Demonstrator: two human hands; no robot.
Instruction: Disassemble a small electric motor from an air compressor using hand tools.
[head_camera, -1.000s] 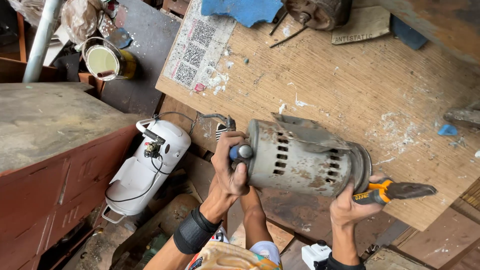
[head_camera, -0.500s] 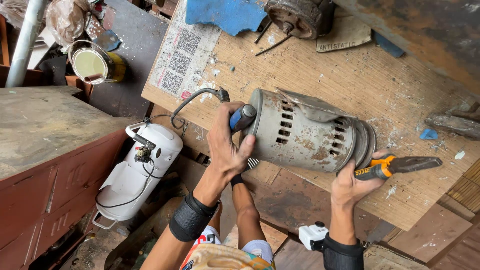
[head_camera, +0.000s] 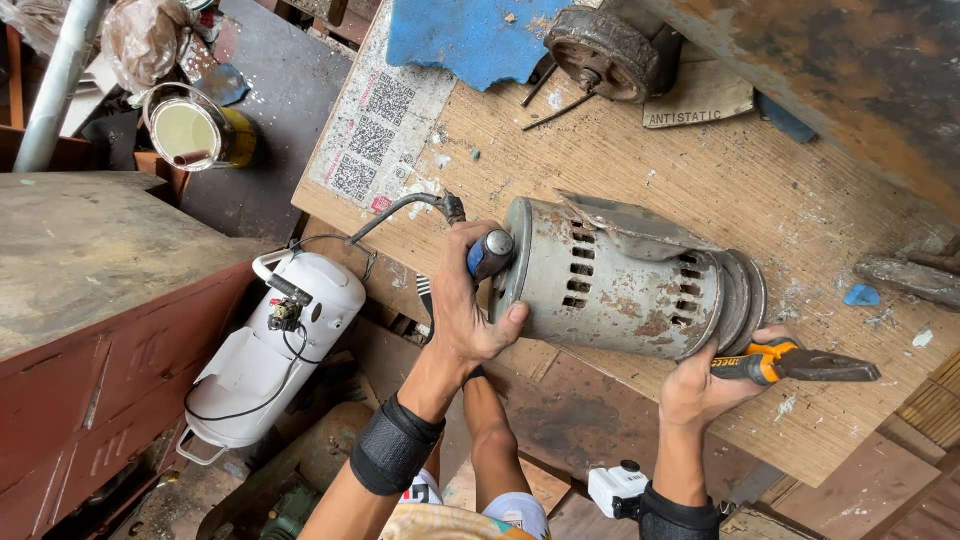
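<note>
Since half a second ago my view has closed in on the rusty grey slotted motor housing (head_camera: 625, 285) lying on the plywood bench (head_camera: 700, 180). My left hand (head_camera: 470, 300) clamps its end around a blue-handled tool (head_camera: 489, 254); my right hand (head_camera: 705, 385) braces the far end, gripping orange-handled pliers (head_camera: 795, 365).

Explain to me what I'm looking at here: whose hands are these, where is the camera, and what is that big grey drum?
The camera sits on a person's head and looks straight down, so the two bare arms rising from the bottom edge are that person's own. The wooden workbench carries a grey, rust-spotted motor housing lying on its side, with rows of vent slots. The left hand grips a blue-handled tool pressed against the housing's end. The right hand steadies the other end while holding orange-handled pliers. Farther back on the bench lie a rusty round part, a blue sheet and a printed paper sheet. Down on the floor stand a white tank and an open paint can.
</note>
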